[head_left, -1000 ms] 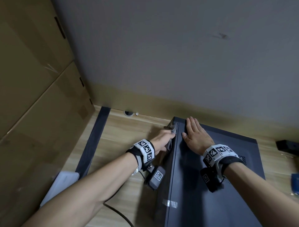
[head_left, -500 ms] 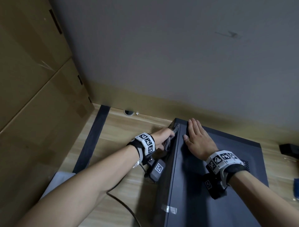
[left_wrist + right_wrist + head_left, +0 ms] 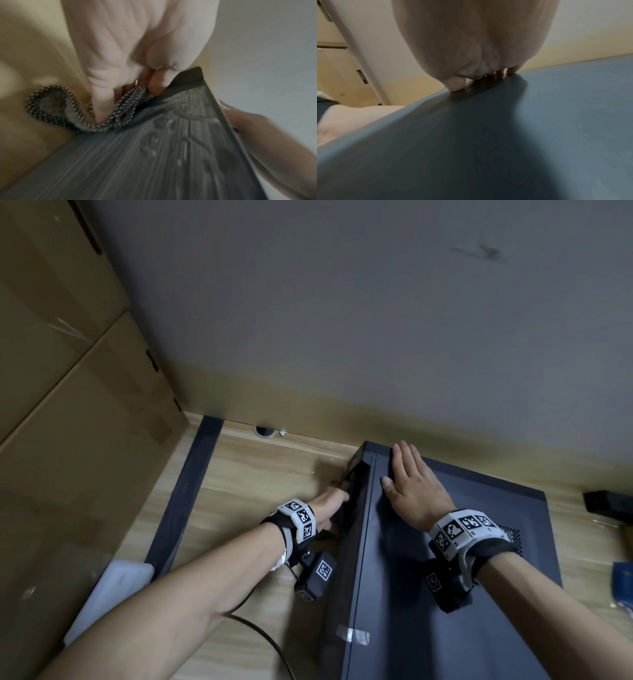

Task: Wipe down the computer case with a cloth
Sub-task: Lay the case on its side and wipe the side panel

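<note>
Here the left hand (image 3: 330,505) is pressed against the left side panel of the computer case (image 3: 445,594), its fingers (image 3: 104,102) curled round a checked cloth (image 3: 126,106) that the left wrist view shows bunched between them and the dark panel, with a loop of the cloth hanging free to the left of the fingers. The right hand (image 3: 412,491) lies flat on the top of the case near its far left corner, fingers straight and together, thumb (image 3: 455,84) set down by the case's left edge; it holds nothing. The case is black and lies on a pale wooden floor (image 3: 260,474) with its far end close to a grey wall (image 3: 342,302) with a yellowish skirting band. A strip of clear tape (image 3: 352,635) sits on the case's left edge at its near end. Both wrists wear bands with black and white markers, and a black cable (image 3: 267,642) trails over the floor left of the case. Farther left of the case a dark strip (image 3: 191,484) runs along the floor, beyond it stand stacked cardboard boxes (image 3: 68,405), and a white sheet (image 3: 113,587) lies at their foot. Right of the case, at the edge of the head view, are a black object (image 3: 609,505) and something blue (image 3: 623,583), too cropped to make out.
</note>
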### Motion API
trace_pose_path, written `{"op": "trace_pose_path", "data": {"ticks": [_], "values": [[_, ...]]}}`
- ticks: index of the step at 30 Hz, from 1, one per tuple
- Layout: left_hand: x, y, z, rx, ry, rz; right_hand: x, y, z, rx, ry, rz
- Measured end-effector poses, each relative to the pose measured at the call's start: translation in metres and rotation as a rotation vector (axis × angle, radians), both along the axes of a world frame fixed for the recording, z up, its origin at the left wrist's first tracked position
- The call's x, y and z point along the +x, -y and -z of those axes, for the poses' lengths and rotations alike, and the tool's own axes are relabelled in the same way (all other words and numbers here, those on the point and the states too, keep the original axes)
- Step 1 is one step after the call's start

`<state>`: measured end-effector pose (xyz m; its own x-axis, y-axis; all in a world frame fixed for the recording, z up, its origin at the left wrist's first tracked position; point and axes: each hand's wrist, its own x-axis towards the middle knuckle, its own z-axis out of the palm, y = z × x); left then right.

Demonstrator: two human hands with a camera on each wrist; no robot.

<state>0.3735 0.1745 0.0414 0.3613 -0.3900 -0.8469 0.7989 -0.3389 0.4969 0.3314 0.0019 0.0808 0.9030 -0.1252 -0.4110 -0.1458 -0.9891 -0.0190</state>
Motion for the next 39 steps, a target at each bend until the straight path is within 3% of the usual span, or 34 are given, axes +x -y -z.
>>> {"op": "trace_pose_path", "data": {"ticks": [6,10,18,27,33,39], "values": [[-0.015,-0.009,0.023,-0.094,0.046,-0.047,0.000,-0.001,-0.001,0.003,-0.008,0.005],[-0.015,-0.012,-0.035,-0.150,0.101,-0.018,0.001,-0.003,-0.005,0.002,-0.015,0.015],[-0.004,0.000,-0.057,-0.130,0.208,0.043,0.001,-0.004,-0.006,0.003,-0.024,0.019],[0.007,-0.002,-0.018,-0.092,0.054,0.010,0.001,-0.001,0.000,-0.010,-0.016,0.011],[-0.013,-0.015,0.018,-0.055,-0.064,0.000,0.000,0.000,0.002,0.007,0.002,0.030],[-0.044,-0.032,0.024,0.022,-0.069,0.031,-0.002,-0.004,-0.004,-0.011,-0.001,0.026]]}}
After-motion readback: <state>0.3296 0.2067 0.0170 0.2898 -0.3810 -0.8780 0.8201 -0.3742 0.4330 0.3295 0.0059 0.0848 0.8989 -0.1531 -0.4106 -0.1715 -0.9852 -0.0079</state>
